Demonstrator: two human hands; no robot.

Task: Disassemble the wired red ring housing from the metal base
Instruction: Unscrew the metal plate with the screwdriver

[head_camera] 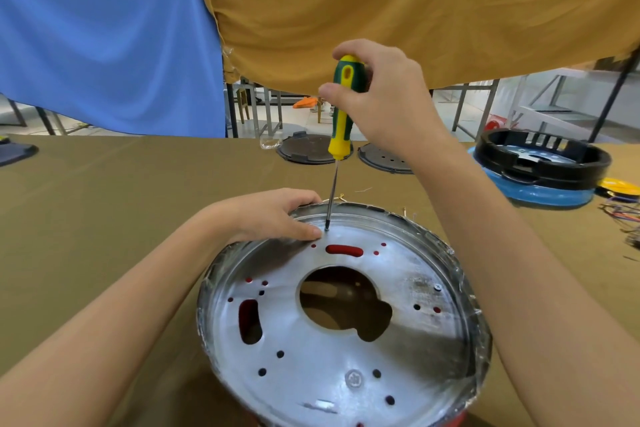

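A round metal base (391, 350) lies on the brown table in front of me, its rim wrapped in clear film. Red housing (344, 250) shows through the slots and small holes in the plate and at the lower edge. My left hand (266, 215) grips the far left rim, thumb lying on the plate. My right hand (381, 97) holds a green and yellow screwdriver (341, 111) upright. Its tip sits on a screw at the plate's far edge, right beside my left thumb. Another screw (437, 287) sits at the right of the plate.
Two dark round lids (304, 149) lie at the table's far edge. A black ring on a blue housing (540, 166) stands at the far right, with loose coloured wires (620, 215) beside it. Blue and mustard cloths hang behind the table.
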